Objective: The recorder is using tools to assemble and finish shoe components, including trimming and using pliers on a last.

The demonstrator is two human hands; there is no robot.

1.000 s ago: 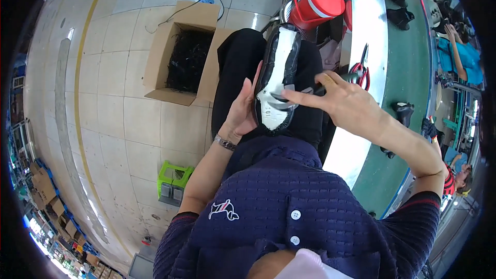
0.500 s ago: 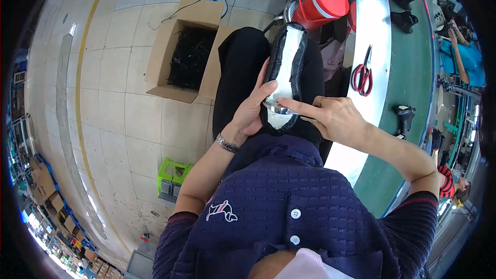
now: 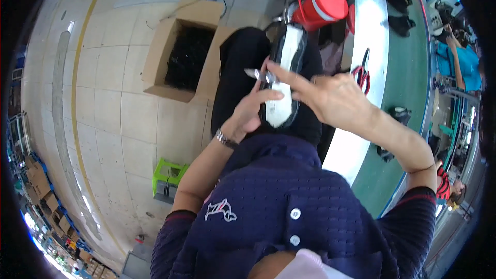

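A black shoe (image 3: 279,111) lies bottom up on the person's dark trousers (image 3: 238,67), near the centre of the frame, its white underside facing upward and its long axis running toward the top. The left hand (image 3: 249,109) grips it along its left edge, the thumb laid across the white underside and the other fingers mostly hidden at the side. The right hand (image 3: 333,98) reaches over from the right, index finger stretched out to a silver blade (image 3: 254,74), the remaining fingers curled in. The blade's tip points left, beyond the shoe's left edge; how the fingers close around its handle cannot be told, since the hand covers it. A metal watch (image 3: 223,137) circles the left wrist.

Left of the knees, an open cardboard box (image 3: 157,64) contains dark scraps (image 3: 188,57). A green stool (image 3: 161,174) stands at lower left of centre. Toward the upper right are a red jug (image 3: 330,1) and a metal bench (image 3: 373,23) bearing red-handled scissors (image 3: 365,80). Beyond it, black shoes sit on a green belt (image 3: 405,67), and a co-worker in blue (image 3: 467,67) is at the right edge.
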